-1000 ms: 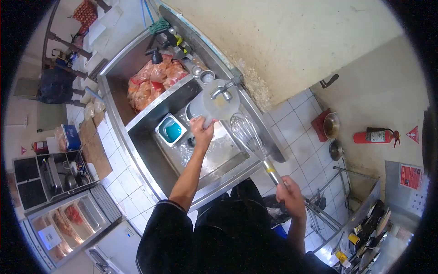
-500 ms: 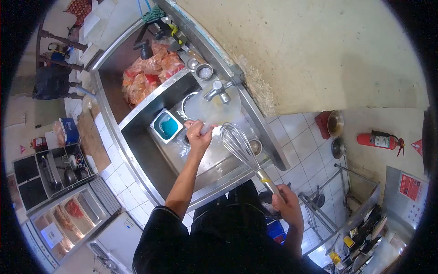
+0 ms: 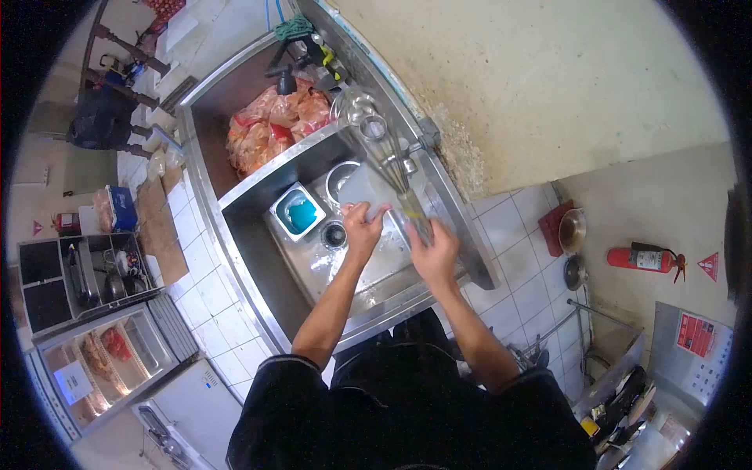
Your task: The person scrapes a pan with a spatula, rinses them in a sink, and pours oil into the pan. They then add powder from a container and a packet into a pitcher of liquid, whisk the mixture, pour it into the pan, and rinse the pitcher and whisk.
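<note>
Over the sink (image 3: 258, 258), the whisk (image 3: 381, 153) handle was gripped in the right hand (image 3: 435, 252), wires pointed away toward the tap. Just left of it, the left hand (image 3: 363, 227) was closed on the edge of a clear container (image 3: 362, 186). Farther left in the sink, a blue-filled tub (image 3: 298, 212) was seen. Beyond the sink's divider, bagged meat (image 3: 270, 129) was noted.

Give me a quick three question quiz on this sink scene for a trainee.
1. True or false: the right hand grips the whisk by its handle.
2. What colour is the liquid in the small square tub in the sink?
3. The left hand holds: A) the clear container B) the fire extinguisher C) nothing

Key: 1 true; 2 blue; 3 A
</note>
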`<state>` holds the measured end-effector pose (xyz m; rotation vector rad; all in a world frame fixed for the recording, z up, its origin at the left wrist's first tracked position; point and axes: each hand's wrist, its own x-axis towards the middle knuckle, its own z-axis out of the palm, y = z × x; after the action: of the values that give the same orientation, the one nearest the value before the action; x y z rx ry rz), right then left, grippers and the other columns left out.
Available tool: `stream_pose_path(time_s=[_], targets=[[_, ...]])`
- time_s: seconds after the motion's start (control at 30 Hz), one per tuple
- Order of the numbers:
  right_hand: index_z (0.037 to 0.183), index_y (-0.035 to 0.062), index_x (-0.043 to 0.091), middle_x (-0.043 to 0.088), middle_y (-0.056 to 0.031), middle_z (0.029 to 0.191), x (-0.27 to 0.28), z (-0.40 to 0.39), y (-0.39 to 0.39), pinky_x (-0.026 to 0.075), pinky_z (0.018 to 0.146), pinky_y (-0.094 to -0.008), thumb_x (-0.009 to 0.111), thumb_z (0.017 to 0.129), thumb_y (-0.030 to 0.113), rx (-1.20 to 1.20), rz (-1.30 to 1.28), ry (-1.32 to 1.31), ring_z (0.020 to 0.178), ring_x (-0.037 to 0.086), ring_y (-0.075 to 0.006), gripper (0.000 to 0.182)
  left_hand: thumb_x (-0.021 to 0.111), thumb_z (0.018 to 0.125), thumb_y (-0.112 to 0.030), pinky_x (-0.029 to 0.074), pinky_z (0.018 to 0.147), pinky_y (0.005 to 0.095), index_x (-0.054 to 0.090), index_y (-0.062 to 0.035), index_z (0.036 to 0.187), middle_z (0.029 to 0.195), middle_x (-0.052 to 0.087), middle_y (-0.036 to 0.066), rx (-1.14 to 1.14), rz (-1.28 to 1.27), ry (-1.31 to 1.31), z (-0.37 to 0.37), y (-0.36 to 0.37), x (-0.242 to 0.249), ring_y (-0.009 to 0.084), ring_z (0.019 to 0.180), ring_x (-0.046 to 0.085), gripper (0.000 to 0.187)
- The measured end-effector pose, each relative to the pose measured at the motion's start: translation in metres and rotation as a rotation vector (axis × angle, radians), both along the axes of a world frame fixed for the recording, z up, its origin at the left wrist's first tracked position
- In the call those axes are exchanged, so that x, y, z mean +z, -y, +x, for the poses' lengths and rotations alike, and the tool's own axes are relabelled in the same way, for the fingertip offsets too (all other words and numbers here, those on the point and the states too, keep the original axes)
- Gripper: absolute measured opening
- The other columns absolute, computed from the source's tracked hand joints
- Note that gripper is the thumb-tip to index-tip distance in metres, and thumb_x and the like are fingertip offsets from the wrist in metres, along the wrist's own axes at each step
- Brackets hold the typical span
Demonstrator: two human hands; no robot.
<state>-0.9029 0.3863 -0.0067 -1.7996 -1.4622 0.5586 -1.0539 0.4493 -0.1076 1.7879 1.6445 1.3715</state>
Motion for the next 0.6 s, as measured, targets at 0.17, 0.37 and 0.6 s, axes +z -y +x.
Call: stream_pose_path(time_s=[0.17, 0.37, 0.6], targets=[[0.092, -0.0064, 0.066, 0.057, -0.0207, 0.128, -0.05, -0.01, -0.074, 0.051, 0.079, -0.0409, 0.081, 0.077, 0.014, -0.14, 0.44, 0.146, 0.101, 0.064, -0.0346, 0.029, 0.083, 0.075, -0.026, 0.035, 0.071, 0.0405, 0.044, -0.005, 0.057, 0.053, 0.042, 0.012, 0.017, 0.027, -0.031, 0.008, 0.004, -0.007, 0.0321, 0.055, 0.042, 0.048], [0.095, 0.0003, 0.067, 0.068, -0.018, 0.089, -0.078, -0.017, -0.083, 0.046, 0.08, -0.0447, 0.076, 0.071, 0.01, -0.179, 0.302, 0.11, 0.088, 0.063, -0.0377, 0.027, 0.085, 0.074, -0.027, 0.038, 0.075, 0.0405, 0.049, -0.0029, 0.059, 0.054, 0.045, 0.013, 0.037, 0.007, -0.024, 0.018, 0.005, -0.004, 0.0327, 0.061, 0.043, 0.046], [0.094, 0.0, 0.065, 0.065, -0.0201, 0.082, -0.08, -0.028, -0.089, 0.046, 0.072, -0.0503, 0.074, 0.068, 0.008, -0.213, 0.206, 0.003, 0.083, 0.062, -0.0408, 0.028, 0.081, 0.077, -0.021, 0.034, 0.076, 0.0409, 0.047, -0.0058, 0.06, 0.055, 0.048, 0.011, 0.012, 0.032, 0.006, 0.019, 0.003, -0.006, 0.032, 0.058, 0.047, 0.041]])
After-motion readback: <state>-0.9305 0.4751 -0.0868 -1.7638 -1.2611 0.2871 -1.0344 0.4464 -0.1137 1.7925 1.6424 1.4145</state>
